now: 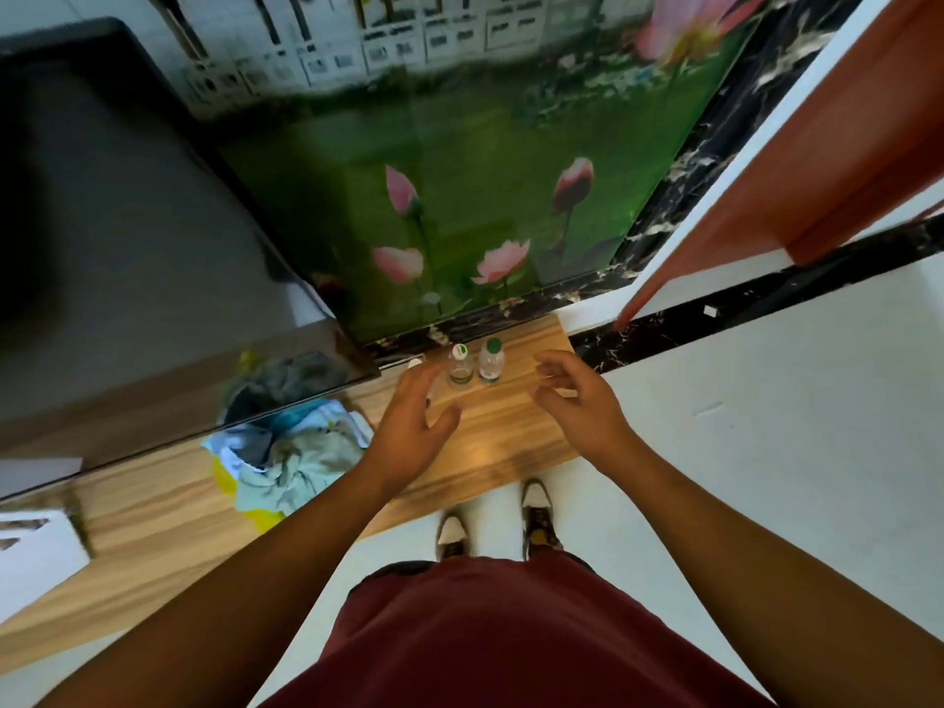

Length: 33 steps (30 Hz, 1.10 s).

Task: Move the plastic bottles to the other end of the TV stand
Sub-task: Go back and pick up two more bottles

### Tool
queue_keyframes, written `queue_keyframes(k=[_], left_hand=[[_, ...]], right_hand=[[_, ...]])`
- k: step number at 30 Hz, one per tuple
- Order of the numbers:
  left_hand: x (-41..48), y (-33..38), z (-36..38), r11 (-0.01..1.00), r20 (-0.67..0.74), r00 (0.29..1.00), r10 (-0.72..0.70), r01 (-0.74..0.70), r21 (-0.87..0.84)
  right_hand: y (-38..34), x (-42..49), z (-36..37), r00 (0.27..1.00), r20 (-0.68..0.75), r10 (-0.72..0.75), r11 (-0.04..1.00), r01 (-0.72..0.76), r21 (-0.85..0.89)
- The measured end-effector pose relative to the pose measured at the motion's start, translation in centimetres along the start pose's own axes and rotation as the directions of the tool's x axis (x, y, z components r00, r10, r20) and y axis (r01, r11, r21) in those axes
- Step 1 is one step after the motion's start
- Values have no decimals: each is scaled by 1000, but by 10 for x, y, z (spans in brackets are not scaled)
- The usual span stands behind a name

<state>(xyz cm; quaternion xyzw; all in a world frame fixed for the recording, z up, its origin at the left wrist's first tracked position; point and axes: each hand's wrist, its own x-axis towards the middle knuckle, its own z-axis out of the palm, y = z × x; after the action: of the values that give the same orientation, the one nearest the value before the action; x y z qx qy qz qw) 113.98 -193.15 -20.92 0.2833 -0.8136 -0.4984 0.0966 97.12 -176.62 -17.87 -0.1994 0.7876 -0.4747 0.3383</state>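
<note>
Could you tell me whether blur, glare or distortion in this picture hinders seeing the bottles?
Head view: wide-angle distortion curves the television edge and wall lines; the mural is smeared by blur at its top; a soft glare patch lies on the TV stand beside the left hand; the two plastic bottles are small yet legible.

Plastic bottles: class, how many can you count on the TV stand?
2 for certain, side by side at the stand's back edge: left bottle, right bottle. A white cap behind the left hand's fingertips may be a third, mostly hidden.
</note>
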Motion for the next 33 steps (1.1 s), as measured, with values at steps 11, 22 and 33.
queue_keyframes(k=[11, 22, 33], left_hand=[[42, 4, 45, 988, -155, 979, -133, 143, 51], [134, -96, 102, 936, -135, 960, -245, 271, 226], [210, -204, 164, 810, -116, 909, -400, 410, 420]], right_hand=[[6, 87, -45, 959, 282, -39, 945, 127, -300], [90, 184, -2, 926, 374, -48, 809, 255, -529], [190, 278, 83, 938, 338, -70, 679, 294, -673]])
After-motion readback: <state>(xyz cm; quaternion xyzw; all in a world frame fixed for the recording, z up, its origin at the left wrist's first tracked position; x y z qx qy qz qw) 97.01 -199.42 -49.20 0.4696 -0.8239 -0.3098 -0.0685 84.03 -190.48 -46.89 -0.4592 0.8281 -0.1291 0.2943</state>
